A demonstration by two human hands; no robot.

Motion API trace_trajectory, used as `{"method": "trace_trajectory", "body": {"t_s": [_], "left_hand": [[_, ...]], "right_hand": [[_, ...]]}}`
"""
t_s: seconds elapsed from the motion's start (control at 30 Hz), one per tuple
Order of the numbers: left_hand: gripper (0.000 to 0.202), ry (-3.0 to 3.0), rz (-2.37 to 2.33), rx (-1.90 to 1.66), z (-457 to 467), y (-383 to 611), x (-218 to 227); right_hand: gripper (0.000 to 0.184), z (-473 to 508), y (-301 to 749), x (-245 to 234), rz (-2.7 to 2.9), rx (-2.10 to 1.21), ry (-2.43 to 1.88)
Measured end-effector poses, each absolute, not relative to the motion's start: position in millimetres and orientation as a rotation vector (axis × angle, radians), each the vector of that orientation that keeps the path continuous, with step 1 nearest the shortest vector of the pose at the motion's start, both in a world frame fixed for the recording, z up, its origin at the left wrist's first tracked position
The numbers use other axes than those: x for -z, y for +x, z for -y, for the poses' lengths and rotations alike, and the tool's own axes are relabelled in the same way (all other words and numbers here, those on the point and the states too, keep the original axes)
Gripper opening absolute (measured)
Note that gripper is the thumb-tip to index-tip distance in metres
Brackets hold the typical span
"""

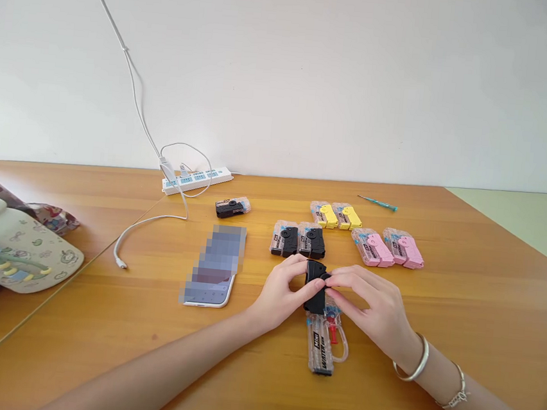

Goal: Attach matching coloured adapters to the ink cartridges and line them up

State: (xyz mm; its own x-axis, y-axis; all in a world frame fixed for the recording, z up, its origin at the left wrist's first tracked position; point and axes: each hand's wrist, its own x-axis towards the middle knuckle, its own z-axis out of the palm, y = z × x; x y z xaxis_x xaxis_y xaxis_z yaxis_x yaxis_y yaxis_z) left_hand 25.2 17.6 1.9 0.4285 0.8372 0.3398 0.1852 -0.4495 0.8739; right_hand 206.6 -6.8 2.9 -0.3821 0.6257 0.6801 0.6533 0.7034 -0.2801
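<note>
Both my hands meet over the table, holding a black plastic toy part [316, 288]. My left hand [287, 292] grips its left side, and the fingers of my right hand [365, 304] pinch its right side. Its inner details are hidden by my fingers. Just below my hands lies a clear plastic packet [320, 354] printed "water" with a red piece inside, and its top end passes under the black part.
Two rows of packed toys lie on the wooden table [442, 311]: two black [285, 240], two yellow [335, 216], two pink [370, 248]. Behind are a small black packet [232, 207], teal screwdriver [377, 203] and power strip [196, 181]. A pixelated phone [214, 265] lies left.
</note>
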Motion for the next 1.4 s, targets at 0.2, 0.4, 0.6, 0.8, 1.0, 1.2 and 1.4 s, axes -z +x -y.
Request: {"method": "trace_trajectory", "body": {"t_s": [0.2, 0.4, 0.6, 0.8, 1.0, 1.2, 1.4], "left_hand": [[0.016, 1.936, -0.871, -1.082, -15, 25, -2], [0.012, 2.03, -0.901, -1.14, -14, 25, -1], [0.011, 2.065, -0.911, -1.155, -14, 25, 0], [0.01, 2.049, -0.966, -1.156, -15, 25, 2], [0.021, 1.951, -0.923, -1.143, -20, 26, 3], [0.031, 1.808, -0.843, -1.032, -18, 22, -1], [0.044, 1.645, -0.845, -1.066, -20, 21, 2]], "right_hand": [[0.01, 10, 204, -3, 2.011, -0.179, -1.144], [0.007, 9, 202, -7, 2.134, -0.126, -1.078], [0.007, 11, 199, -9, 2.057, -0.175, -1.084], [0.004, 12, 200, -9, 1.867, -0.276, -1.136], [0.008, 7, 205, -8, 1.833, -0.28, -1.113], [0.016, 0, 209, -2, 1.962, -0.087, -1.074], [0.026, -2, 209, 2, 2.127, -0.087, -1.07]]}}
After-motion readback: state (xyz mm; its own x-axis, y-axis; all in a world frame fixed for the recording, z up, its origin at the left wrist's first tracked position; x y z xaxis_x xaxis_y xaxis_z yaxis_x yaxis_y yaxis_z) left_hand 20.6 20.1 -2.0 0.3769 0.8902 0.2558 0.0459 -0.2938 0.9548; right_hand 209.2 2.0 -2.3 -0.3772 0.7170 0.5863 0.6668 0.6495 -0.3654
